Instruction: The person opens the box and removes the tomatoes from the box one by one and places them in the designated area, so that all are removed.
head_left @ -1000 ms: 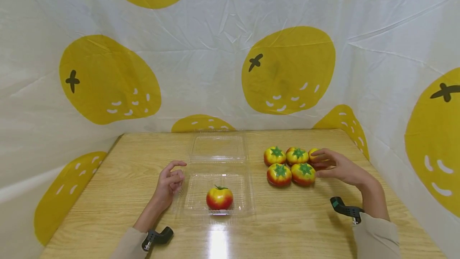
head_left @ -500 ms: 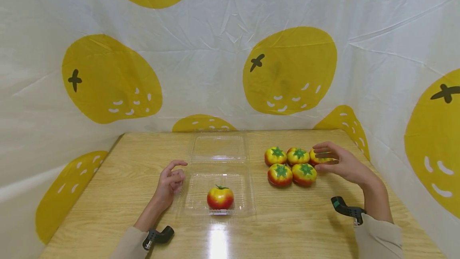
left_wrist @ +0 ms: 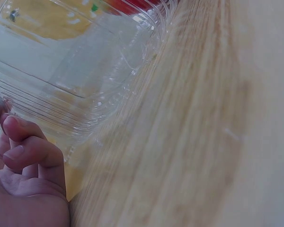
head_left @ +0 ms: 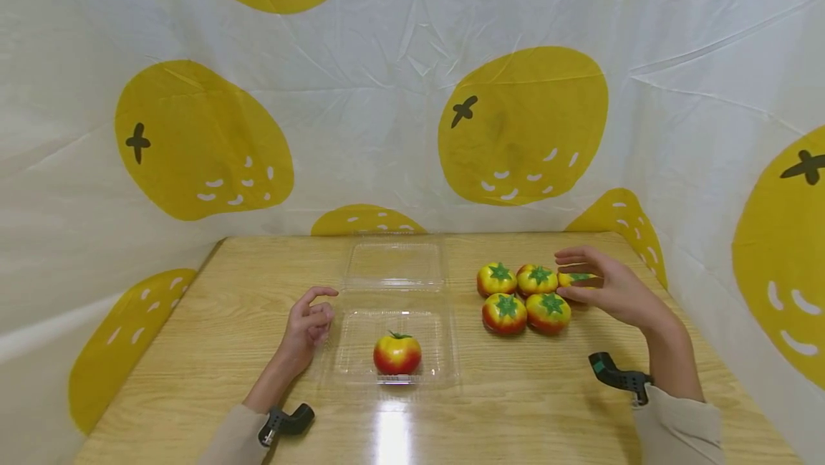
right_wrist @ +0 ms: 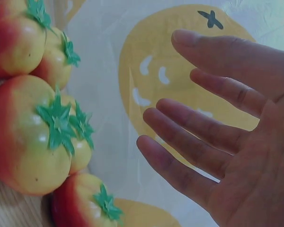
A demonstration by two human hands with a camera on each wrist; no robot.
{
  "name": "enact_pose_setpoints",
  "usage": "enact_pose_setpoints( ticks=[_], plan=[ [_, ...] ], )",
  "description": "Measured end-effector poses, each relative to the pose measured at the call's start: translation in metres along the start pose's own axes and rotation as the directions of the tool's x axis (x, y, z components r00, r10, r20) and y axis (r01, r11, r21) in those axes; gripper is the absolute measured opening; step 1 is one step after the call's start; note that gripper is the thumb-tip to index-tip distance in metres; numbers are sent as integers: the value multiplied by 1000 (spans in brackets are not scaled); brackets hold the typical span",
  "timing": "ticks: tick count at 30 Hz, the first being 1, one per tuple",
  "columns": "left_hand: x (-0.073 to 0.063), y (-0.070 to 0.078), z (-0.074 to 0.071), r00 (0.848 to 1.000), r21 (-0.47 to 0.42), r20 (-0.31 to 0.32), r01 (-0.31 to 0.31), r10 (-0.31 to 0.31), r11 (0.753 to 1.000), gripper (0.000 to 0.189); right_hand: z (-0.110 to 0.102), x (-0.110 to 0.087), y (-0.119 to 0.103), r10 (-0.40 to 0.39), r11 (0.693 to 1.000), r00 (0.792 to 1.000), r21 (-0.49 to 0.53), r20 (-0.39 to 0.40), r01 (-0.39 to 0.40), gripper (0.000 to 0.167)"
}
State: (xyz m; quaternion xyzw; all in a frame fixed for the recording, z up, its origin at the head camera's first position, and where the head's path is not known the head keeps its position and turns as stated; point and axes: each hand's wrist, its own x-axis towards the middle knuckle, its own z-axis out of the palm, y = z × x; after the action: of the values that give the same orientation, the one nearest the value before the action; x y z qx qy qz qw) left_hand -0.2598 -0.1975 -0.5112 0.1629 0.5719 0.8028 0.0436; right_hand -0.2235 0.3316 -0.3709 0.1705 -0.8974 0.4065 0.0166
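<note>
In the head view, my right hand (head_left: pixel 619 289) hovers over the rearmost right toy tomato (head_left: pixel 573 279), partly hiding it. Its fingers are apart and hold nothing; the right wrist view shows a gap between the fingertips (right_wrist: pixel 146 142) and the yellow-red tomatoes (right_wrist: pixel 31 135). My left hand (head_left: pixel 306 325) stays beside the left edge of a clear plastic clamshell container (head_left: pixel 348 361), fingers loosely bent. In the left wrist view its fingertips (left_wrist: pixel 16 125) lie close to the container's rim (left_wrist: pixel 38 113); contact is unclear. One tomato (head_left: pixel 397 355) sits inside the container's front half.
Several more tomatoes (head_left: pixel 505 314) stand grouped on the wooden table (head_left: pixel 258 286), right of the container. The container's lid (head_left: pixel 393 264) lies folded back toward the rear. A white curtain (head_left: pixel 361 150) with yellow fruit prints surrounds the table's back and sides.
My right hand has risen slightly from beside the rear right tomato to above it. The left hand, the container and the tomatoes keep their places; the head view has shifted a little.
</note>
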Motion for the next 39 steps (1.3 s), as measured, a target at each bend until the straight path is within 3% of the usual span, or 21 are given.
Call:
enact_pose_setpoints(
  ticks=[12,23,39],
  plan=[
    [0,1,-1,1000,27,6,-7,7,1000,40,11,8,-11,-92,996,996,-9,-12,92,49],
    [1,-1,-2,998,26,39,-55,54,998,40,20,14,-13,-70,998,997,6,33,70,48],
    [0,0,0,1000,34,3,-20,20,999,35,42,26,-26,-94,996,991,8,98,93,42]
  ],
)
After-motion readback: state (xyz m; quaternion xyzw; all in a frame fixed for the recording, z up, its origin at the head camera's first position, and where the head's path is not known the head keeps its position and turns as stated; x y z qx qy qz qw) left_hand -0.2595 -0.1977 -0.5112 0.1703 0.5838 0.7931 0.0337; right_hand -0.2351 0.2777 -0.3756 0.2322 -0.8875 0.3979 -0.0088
